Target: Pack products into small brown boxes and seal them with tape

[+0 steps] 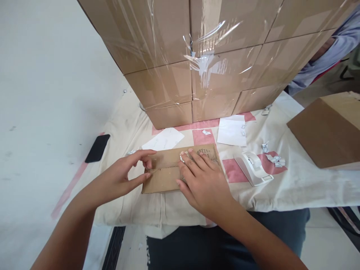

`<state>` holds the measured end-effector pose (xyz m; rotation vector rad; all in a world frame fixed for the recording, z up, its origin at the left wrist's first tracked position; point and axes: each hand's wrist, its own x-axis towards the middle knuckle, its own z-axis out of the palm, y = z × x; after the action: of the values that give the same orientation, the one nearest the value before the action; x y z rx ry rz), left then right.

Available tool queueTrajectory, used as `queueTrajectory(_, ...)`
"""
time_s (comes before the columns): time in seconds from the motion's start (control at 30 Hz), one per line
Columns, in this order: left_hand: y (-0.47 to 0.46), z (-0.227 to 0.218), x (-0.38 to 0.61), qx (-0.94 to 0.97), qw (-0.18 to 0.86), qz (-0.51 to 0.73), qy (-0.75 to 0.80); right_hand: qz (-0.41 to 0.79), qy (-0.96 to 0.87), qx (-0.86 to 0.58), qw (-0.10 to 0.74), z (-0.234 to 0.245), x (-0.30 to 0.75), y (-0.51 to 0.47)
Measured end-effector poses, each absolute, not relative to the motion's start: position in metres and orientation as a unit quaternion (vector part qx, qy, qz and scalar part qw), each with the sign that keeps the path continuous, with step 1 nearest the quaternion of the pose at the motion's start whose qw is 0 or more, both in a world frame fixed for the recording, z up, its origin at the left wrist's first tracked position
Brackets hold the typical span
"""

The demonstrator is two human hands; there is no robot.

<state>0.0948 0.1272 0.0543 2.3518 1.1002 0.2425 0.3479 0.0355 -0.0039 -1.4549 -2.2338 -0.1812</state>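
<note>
A flat brown cardboard box (164, 179) with a taped seam lies on the cloth-covered table in front of me. My right hand (204, 182) rests flat on its right part, fingers stretched out over a torn patch with dark print. Something small and shiny shows by the index fingertip; I cannot make out what it is. At the box's left end is my left hand (129, 170), its thumb and fingers apart around the edge, with nothing gripped between them. To the right of the box stands a white tape dispenser (253, 168).
Wrapped cardboard boxes (168, 86) are stacked behind. Another carton (326, 135) sits at the right. White papers (232, 130), paper scraps (277, 160) and a black phone (98, 148) lie on the cloth (281, 195). A person's sleeve (337, 48) shows at upper right.
</note>
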Motion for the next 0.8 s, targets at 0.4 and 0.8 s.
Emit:
queueTrajectory(0.4,0.129,0.054,0.103,0.843,0.308,0.04,0.439,-0.078,-0.808,-0.523,0.26,-0.007,0.347,0.038)
queueTrajectory(0.8,0.137,0.029,0.102,0.752,0.365,0.081,0.542,-0.051,-0.808,-0.52,0.272,-0.006,0.347,0.04)
